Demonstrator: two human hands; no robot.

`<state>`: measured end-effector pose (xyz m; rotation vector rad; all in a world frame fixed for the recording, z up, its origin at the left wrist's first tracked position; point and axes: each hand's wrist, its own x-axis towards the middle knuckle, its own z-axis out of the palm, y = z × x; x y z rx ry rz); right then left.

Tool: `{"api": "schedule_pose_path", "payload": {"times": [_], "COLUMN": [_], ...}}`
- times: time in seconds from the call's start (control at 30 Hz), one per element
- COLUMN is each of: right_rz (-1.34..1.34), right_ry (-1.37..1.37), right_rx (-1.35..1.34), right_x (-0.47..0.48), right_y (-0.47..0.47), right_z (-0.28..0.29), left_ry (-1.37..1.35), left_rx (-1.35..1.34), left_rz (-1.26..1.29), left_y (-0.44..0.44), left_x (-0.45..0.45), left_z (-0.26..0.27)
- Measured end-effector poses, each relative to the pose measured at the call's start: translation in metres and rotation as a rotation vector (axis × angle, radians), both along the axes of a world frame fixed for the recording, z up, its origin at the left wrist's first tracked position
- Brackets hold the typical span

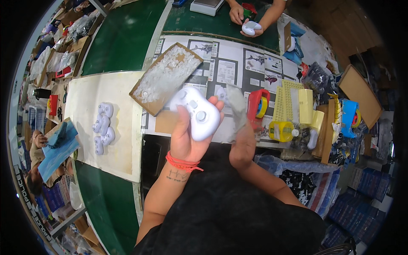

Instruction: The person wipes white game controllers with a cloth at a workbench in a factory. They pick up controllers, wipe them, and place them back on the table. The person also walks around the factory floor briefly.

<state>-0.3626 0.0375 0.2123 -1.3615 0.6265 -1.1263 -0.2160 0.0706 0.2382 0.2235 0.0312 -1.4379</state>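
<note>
My left hand (188,142), palm up with a red string bracelet at its wrist, holds a white game-style remote controller (205,126). The controller's buttons and thumb knobs face up. To its right, my right hand (244,148) grips a grey cloth (236,103); both are blurred. Beyond the controller, a shallow cardboard tray (143,106) holds many small clear plastic pieces. Several white controllers (103,124) lie in a column on the pale board at left. Printed sheets (226,71) with toy pictures cover the table under my hands.
Red tape dispenser (255,110), yellow bottle (280,131) and yellow foam sheets (288,98) stand at right, near a blue tape dispenser (347,118). Across the table, a co-worker's hands (237,14) hold another white controller (251,28). A person's hand (39,140) is at far left.
</note>
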Motion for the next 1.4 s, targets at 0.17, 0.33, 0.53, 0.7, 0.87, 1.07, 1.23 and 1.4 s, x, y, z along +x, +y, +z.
{"api": "schedule_pose_path", "payload": {"times": [0.17,0.33,0.53,0.7,0.87,1.07,1.23,1.4], "right_rz": [0.048,-0.023,0.025,0.07,-0.105,0.01,0.068,-0.117], "right_ry": [0.125,0.156,0.328,0.335,0.277,0.304,-0.266,-0.023], "right_rx": [-0.27,-0.639,-0.936,-0.833,-0.221,-0.226,-0.09,-0.381], "right_x": [0.022,0.031,0.013,-0.037,-0.077,-0.054,-0.008,-0.008], "right_y": [-0.014,-0.016,-0.021,-0.002,0.015,0.002,0.006,-0.012], "right_z": [-0.002,-0.006,0.004,0.016,0.009,0.041,0.06,0.061], "left_ry": [0.159,0.003,0.12,-0.04,0.087,0.046,-0.016,-0.056], "left_rx": [-0.18,-0.152,-0.107,0.037,-0.05,-0.13,-0.09,-0.052], "left_rz": [0.028,0.074,-0.144,-0.101,0.05,0.054,0.13,0.231], "left_y": [-0.001,0.002,0.006,0.003,-0.001,-0.004,-0.007,-0.009], "left_x": [-0.001,-0.014,-0.019,-0.018,-0.003,-0.004,-0.016,-0.02], "left_z": [0.003,0.011,-0.002,-0.004,0.012,0.026,0.038,0.047]}}
